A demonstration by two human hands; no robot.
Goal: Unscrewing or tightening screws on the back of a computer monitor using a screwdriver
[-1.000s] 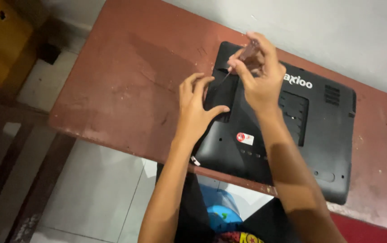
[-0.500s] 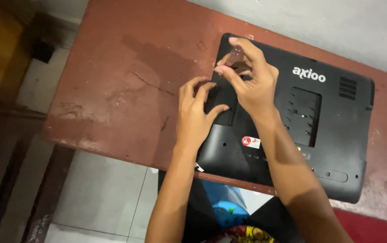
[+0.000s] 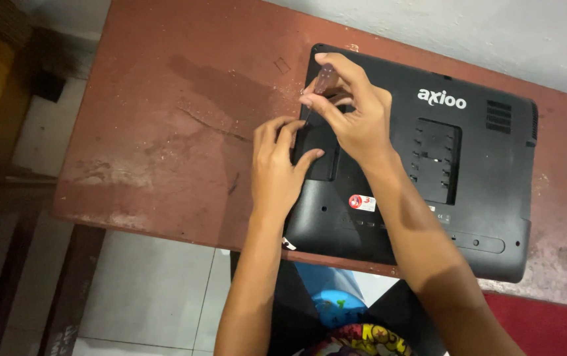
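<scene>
A black laptop [image 3: 468,178] lies upside down on a worn reddish-brown table [image 3: 164,132], its base facing up. My left hand [image 3: 277,171] rests flat on the laptop's left edge, fingers spread over a small cover panel. My right hand [image 3: 352,115] is above it, fingers closed around a small screwdriver [image 3: 325,80] with a clear handle, its tip pointing down at the laptop's left side near the back corner.
A rectangular recessed panel [image 3: 434,160] sits in the middle of the laptop's base, with a small red and white sticker [image 3: 361,202] nearby. The table's front edge runs below the laptop. Pale floor tiles [image 3: 145,290] and a dark wooden bench [image 3: 6,250] lie to the left.
The view shifted so the laptop and both hands sit further right and lower in frame. My right hand stays on the screwdriver at the same spot on the laptop; my left hand remains flat.
</scene>
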